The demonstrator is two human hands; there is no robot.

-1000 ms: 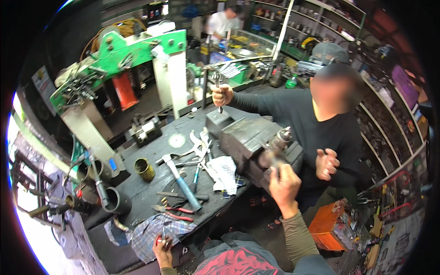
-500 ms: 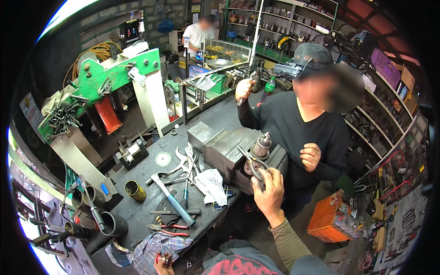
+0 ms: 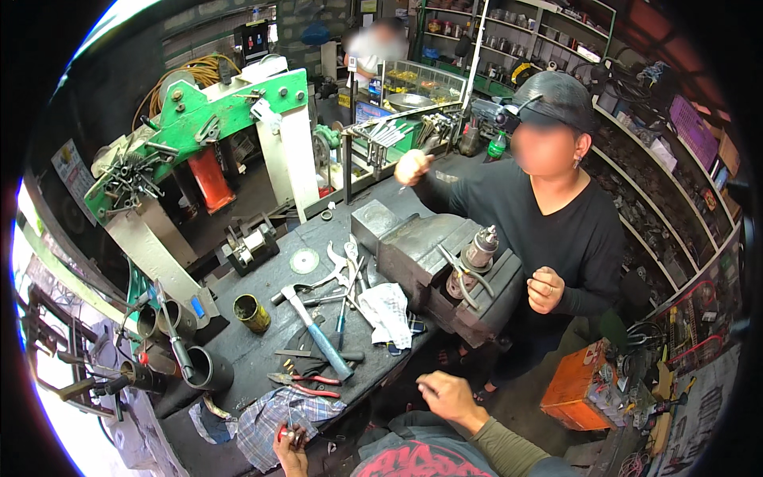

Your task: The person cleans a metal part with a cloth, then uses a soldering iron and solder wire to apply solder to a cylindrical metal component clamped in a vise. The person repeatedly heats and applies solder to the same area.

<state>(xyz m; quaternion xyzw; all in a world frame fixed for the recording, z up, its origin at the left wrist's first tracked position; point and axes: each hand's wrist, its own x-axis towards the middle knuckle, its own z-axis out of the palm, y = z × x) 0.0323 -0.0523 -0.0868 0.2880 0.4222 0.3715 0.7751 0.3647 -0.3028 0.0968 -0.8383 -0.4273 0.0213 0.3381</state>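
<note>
My left hand (image 3: 289, 445) grips a red-handled tool (image 3: 296, 425) beside a plaid cloth (image 3: 274, 409). My right hand (image 3: 449, 397) is in the air below the bench edge, empty, with loosely bent fingers. Above it, a large bench vise (image 3: 413, 262) bears a cylindrical metal part (image 3: 478, 253), with curved pliers-like tool (image 3: 465, 286) lying across it. Left of the vise lie a blue-handled hammer (image 3: 322, 342), red-handled pliers (image 3: 314, 389), a white cloth (image 3: 385, 314) and other tools.
A co-worker in black (image 3: 572, 238) stands across the vise, both hands raised; another person (image 3: 366, 67) works behind. A green press frame (image 3: 278, 99) stands at left, with metal containers (image 3: 211, 374) on the bench (image 3: 262, 358). An orange cabinet (image 3: 572, 381) sits on the right.
My right hand has left the curved tool on the vise and moved down toward my body. The co-worker's raised left-side hand has shifted slightly.
</note>
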